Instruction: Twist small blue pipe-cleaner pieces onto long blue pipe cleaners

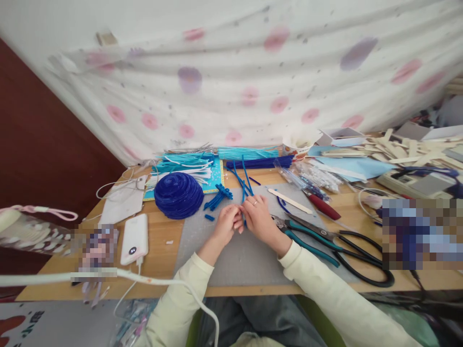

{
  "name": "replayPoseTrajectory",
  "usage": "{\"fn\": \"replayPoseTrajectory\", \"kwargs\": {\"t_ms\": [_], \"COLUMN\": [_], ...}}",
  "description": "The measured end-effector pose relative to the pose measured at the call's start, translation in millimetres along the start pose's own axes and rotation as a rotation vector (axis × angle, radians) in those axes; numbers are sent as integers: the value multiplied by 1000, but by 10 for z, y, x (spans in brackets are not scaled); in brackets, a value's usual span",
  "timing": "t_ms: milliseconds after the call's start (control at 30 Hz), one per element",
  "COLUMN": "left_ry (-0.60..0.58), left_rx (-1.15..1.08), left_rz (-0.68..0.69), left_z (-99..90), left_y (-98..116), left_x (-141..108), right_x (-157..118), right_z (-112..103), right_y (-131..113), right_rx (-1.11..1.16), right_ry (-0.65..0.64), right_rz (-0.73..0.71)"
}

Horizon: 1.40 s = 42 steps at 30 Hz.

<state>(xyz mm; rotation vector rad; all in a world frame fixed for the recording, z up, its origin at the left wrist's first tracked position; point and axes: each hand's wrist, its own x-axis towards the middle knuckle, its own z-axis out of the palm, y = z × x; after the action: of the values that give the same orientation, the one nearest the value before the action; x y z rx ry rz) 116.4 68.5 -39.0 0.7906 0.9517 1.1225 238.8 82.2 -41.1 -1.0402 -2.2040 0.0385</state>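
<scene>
My left hand (228, 224) and my right hand (259, 218) meet over a grey cutting mat (238, 265), with fingers pinched together. Between them is a blue pipe cleaner (243, 189), its upper end standing above the fingers and a bit showing below. More blue pipe cleaners (237, 173) extend behind my right hand; whether they touch it I cannot tell. Left of my hands lies a bunch of bent blue pipe cleaners (218, 196), with a short blue piece (209, 218) near it. A dark blue dome (179, 195) of wound fuzzy strands sits further left.
Right of my hands lie teal-handled pliers (311, 246), black-handled scissors (361, 255), a wooden stick (290, 201) and a red-handled tool (324, 206). Bundled pipe cleaners (258, 162) line the back. A white power bank (134, 239) stands left; a white cable (159, 279) crosses in front.
</scene>
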Motion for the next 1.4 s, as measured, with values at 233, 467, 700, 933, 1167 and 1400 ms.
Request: {"fn": "replayPoseTrajectory", "kwargs": {"t_ms": [233,467,700,933,1167,1400], "left_ry": [-57,22,6,57,96,-6], "left_rx": [-38,199,255,397,813,446], "left_rz": [-233,264,226,335,626,424], "left_z": [-87,-82,-98,-81,-91,-56], "left_y": [161,61,77,90,87,82], "left_x": [4,8,9,-26,-93,-59], "right_x": [10,78,100,97,78,71], "right_z": [-51,-38,-46,-19,-28,-10], "right_y": [9,42,35,58,50,34], "right_rx": [-18,873,996,1021,998,1110], "right_ry": [-19,24,7,39,58,26], "right_rz": [-24,353,443,437,422,451]}}
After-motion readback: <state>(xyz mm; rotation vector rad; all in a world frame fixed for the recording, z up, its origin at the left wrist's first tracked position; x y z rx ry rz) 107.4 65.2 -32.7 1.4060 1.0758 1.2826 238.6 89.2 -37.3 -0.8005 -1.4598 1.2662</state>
